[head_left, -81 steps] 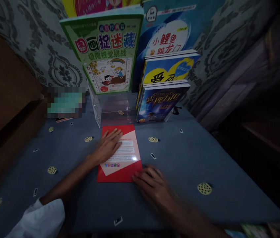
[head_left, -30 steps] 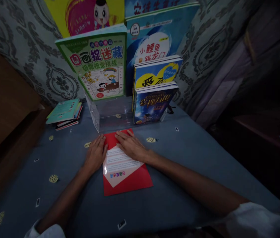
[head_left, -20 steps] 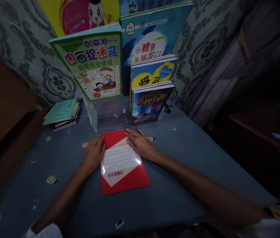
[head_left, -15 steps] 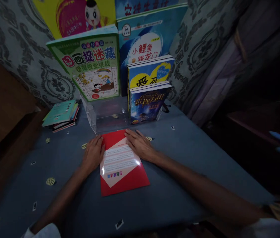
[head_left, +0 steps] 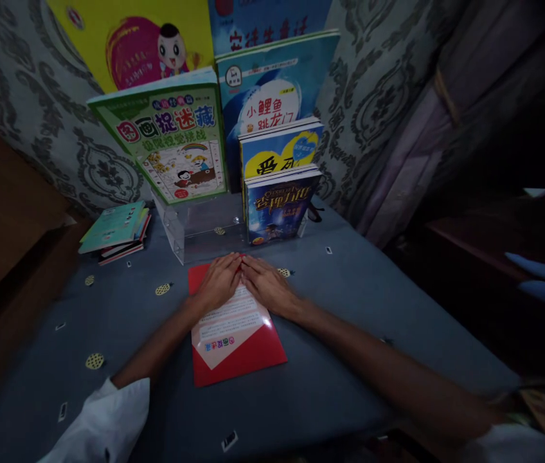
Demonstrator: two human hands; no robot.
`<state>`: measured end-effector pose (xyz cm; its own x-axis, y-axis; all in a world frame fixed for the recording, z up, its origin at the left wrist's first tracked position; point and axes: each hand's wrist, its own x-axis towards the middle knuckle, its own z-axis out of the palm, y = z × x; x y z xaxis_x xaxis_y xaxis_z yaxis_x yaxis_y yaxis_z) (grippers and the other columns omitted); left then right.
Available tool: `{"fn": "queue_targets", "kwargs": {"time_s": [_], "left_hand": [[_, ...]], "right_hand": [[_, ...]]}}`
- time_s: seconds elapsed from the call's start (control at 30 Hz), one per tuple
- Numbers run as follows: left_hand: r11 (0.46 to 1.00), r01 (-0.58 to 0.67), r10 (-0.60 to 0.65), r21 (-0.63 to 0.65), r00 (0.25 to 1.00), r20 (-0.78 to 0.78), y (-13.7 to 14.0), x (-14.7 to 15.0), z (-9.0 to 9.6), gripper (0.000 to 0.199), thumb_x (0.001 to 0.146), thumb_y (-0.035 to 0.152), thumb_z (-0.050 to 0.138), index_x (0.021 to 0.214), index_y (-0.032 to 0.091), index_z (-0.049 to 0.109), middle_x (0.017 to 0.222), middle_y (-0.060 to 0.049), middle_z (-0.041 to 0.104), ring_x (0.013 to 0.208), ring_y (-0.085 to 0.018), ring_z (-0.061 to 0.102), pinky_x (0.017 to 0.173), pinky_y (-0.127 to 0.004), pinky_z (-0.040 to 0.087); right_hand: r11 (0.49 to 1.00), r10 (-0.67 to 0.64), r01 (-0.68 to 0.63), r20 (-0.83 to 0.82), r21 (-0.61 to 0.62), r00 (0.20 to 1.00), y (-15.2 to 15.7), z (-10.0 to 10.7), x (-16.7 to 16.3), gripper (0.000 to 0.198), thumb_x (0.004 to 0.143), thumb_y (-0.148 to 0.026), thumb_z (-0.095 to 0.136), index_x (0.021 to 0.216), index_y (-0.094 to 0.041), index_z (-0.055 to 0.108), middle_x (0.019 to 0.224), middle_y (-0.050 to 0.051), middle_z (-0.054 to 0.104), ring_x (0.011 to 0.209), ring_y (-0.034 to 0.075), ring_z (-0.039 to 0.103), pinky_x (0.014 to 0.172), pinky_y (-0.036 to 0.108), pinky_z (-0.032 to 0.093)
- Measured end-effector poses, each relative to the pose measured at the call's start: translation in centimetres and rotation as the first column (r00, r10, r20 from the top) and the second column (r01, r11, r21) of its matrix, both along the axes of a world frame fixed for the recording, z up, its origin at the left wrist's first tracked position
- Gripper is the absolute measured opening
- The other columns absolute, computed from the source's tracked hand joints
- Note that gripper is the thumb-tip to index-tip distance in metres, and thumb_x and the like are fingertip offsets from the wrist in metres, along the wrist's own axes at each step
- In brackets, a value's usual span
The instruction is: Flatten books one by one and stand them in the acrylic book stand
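A red booklet with a pale printed panel lies flat on the table, its text upside down to me. My left hand rests on the upper part of the booklet, fingers stretched toward its top right corner. Over that same corner and the right edge lies my right hand, its fingers also extended. The fingertips of both hands nearly meet at the corner. What lies under the fingertips is hidden.
Just behind the booklet, a clear acrylic stand holds several upright books, including a green picture book and a dark blue one. A small stack of books lies at the left. A blue-grey cloth covers the table.
My left hand has moved right from the booklet's left edge to its top right corner. My right hand stays near that corner. The view has shifted slightly.
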<state>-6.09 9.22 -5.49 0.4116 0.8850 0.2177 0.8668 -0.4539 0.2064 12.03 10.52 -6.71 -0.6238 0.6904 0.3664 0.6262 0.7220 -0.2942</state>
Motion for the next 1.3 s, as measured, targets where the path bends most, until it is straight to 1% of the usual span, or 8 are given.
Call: {"fn": "queue_targets", "kwargs": {"time_s": [0.13,0.37,0.63,0.73,0.83,1.0,1.2,1.3], "left_hand": [[1.000,0.025,-0.025,-0.009,0.999,0.025,0.9,0.7,0.0,0.041,0.098,0.019,0.041,0.135,0.011,0.056,0.143,-0.015,0.058,0.136,-0.024,0.052,0.117,-0.044,0.037],[0.999,0.050,-0.049,-0.005,0.995,0.083,1.0,0.4,-0.4,0.041,0.098,0.020,0.041,0.136,0.016,0.057,0.145,-0.013,0.057,0.138,-0.023,0.050,0.117,-0.047,0.037],[0.995,0.092,-0.095,0.032,0.991,0.097,1.0,0.2,-0.8,0.041,0.100,0.022,0.039,0.135,0.012,0.057,0.144,-0.014,0.057,0.139,-0.022,0.049,0.118,-0.046,0.036],[0.992,0.117,-0.121,0.050,0.988,0.096,0.9,0.3,-0.8,0.040,0.100,0.023,0.039,0.134,0.011,0.058,0.142,-0.014,0.059,0.138,-0.023,0.050,0.117,-0.046,0.037],[0.987,0.147,-0.153,0.065,0.984,0.094,0.7,0.4,-0.8,0.039,0.100,0.022,0.040,0.133,0.012,0.059,0.141,-0.014,0.060,0.136,-0.023,0.053,0.116,-0.045,0.039],[0.982,0.181,-0.185,0.050,0.979,0.086,0.0,0.6,-0.8,0.040,0.100,0.022,0.040,0.134,0.010,0.058,0.141,-0.015,0.060,0.136,-0.023,0.052,0.117,-0.043,0.039],[0.977,0.211,-0.212,0.011,0.974,0.075,-1.4,0.9,0.0,0.040,0.101,0.025,0.039,0.135,0.015,0.057,0.143,-0.012,0.058,0.137,-0.023,0.052,0.115,-0.043,0.042],[0.973,0.231,-0.231,0.004,0.971,0.056,-2.2,1.1,0.3,0.041,0.103,0.027,0.037,0.136,0.015,0.056,0.143,-0.012,0.058,0.137,-0.022,0.051,0.115,-0.044,0.042]], "right_hand": [[0.999,-0.012,0.013,-0.058,0.030,0.998,0.0,-0.4,0.4,0.038,0.099,-0.022,0.044,0.133,-0.015,0.061,0.137,0.016,0.062,0.130,0.026,0.057,0.110,0.044,0.049],[1.000,0.001,0.000,-0.044,0.015,0.999,-0.3,-0.6,1.0,0.040,0.098,-0.021,0.045,0.134,-0.014,0.061,0.138,0.017,0.062,0.130,0.027,0.057,0.111,0.047,0.048],[0.999,0.021,-0.019,-0.053,0.038,0.998,-1.6,-0.4,1.5,0.039,0.098,-0.020,0.044,0.133,-0.014,0.061,0.135,0.017,0.064,0.128,0.028,0.059,0.108,0.049,0.050],[0.999,0.019,-0.017,-0.043,0.040,0.999,-2.0,-0.3,1.6,0.039,0.098,-0.020,0.044,0.132,-0.012,0.062,0.136,0.018,0.063,0.128,0.029,0.059,0.108,0.050,0.050],[0.999,0.023,-0.022,-0.032,0.029,0.999,-2.4,-0.3,1.8,0.039,0.098,-0.021,0.044,0.131,-0.010,0.062,0.137,0.019,0.062,0.129,0.029,0.058,0.109,0.051,0.048],[0.999,0.053,-0.053,-0.037,0.010,0.998,-3.1,-0.4,2.3,0.040,0.098,-0.022,0.046,0.133,-0.012,0.061,0.138,0.019,0.062,0.131,0.028,0.056,0.111,0.051,0.046],[0.997,0.068,-0.070,-0.040,-0.031,0.997,-4.3,-0.2,3.0,0.041,0.099,-0.023,0.044,0.135,-0.012,0.060,0.139,0.019,0.061,0.133,0.029,0.054,0.113,0.053,0.044],[0.995,0.082,-0.086,-0.062,-0.057,0.995,-5.0,-0.1,3.5,0.041,0.099,-0.023,0.044,0.136,-0.013,0.059,0.140,0.018,0.060,0.134,0.029,0.053,0.114,0.053,0.043]]}}
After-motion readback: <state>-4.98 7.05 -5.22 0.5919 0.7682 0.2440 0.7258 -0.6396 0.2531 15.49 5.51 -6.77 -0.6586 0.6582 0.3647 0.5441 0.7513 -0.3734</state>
